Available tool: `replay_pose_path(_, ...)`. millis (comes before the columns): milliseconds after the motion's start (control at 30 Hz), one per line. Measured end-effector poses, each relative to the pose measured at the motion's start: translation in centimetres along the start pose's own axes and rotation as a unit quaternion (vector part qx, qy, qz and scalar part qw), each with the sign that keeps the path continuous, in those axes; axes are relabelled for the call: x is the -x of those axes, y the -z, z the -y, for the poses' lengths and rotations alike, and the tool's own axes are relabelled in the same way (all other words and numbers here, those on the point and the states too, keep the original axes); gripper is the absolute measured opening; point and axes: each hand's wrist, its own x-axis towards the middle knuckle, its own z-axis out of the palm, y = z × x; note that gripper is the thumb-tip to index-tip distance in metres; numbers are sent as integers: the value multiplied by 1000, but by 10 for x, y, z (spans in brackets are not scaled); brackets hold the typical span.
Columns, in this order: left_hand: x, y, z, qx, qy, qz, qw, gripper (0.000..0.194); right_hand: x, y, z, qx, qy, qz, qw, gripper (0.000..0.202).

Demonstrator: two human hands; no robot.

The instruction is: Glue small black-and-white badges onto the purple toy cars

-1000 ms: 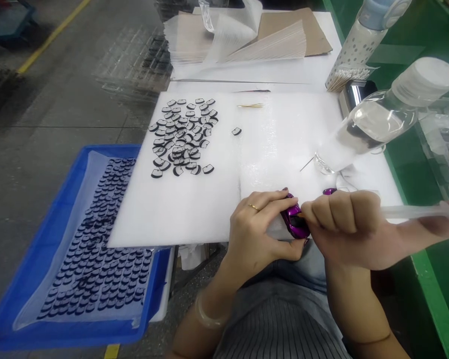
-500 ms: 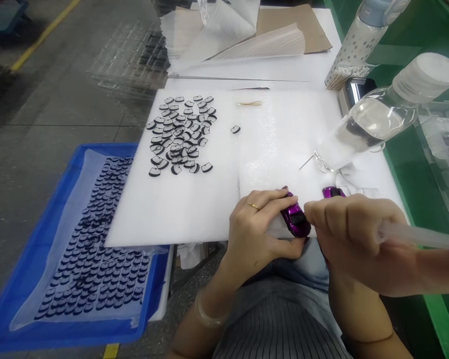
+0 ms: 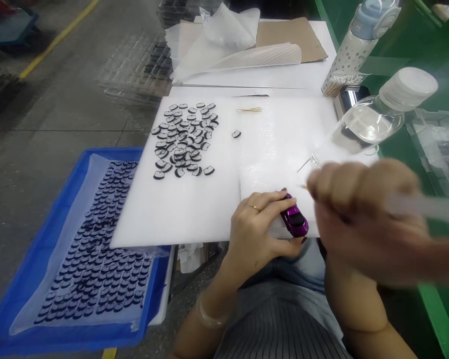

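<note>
A small purple toy car (image 3: 296, 220) rests near the front edge of the white foam sheet (image 3: 187, 214). My left hand (image 3: 260, 224) grips it between thumb and fingers from the left. Raised to the right of the car, my right hand (image 3: 366, 214) is blurred, its fingers curled closed. A thin stick tip (image 3: 304, 187) pokes out at its fingertips, and a pale translucent tube (image 3: 426, 205) lies across the hand; how the tube is held is unclear. Many small black-edged curved pieces (image 3: 183, 144) are scattered at the sheet's left, with one piece (image 3: 236, 134) apart from them.
A clear bottle (image 3: 374, 119), cotton swabs (image 3: 340, 82) and a dotted bottle (image 3: 353, 50) stand at the right. Thin sticks (image 3: 250, 109) lie at the back. A blue tray (image 3: 22, 294) of dark pieces is at the lower left. Foam wrap and cardboard (image 3: 290, 37) lie behind.
My right hand has lifted up and away from the car, uncovering the stick tip and hiding the second purple car. My left hand still holds the car. The camera view has shifted slightly.
</note>
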Motion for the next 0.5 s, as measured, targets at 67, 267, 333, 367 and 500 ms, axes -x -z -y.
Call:
replay_pose_path(67,1,2,1,-7,5,1,1000,41,-9,-7,-11,-8,22,-11,1000,29)
replay_pose_path(267,1,0,5,-60,-38,35,997,48,16,42,-23,267,103,-288,914,31)
replay_pose_path(333,5,-1,0,-83,-66,17,994,52,22,81,-26,366,66,-369,852,26)
replay_pose_path(367,10,1,-2,-81,-81,5,993,53,22,99,-27,403,30,-367,838,23)
replay_pose_path(500,48,34,7,-66,-62,-87,992,35,12,135,-36,522,-90,-252,810,9)
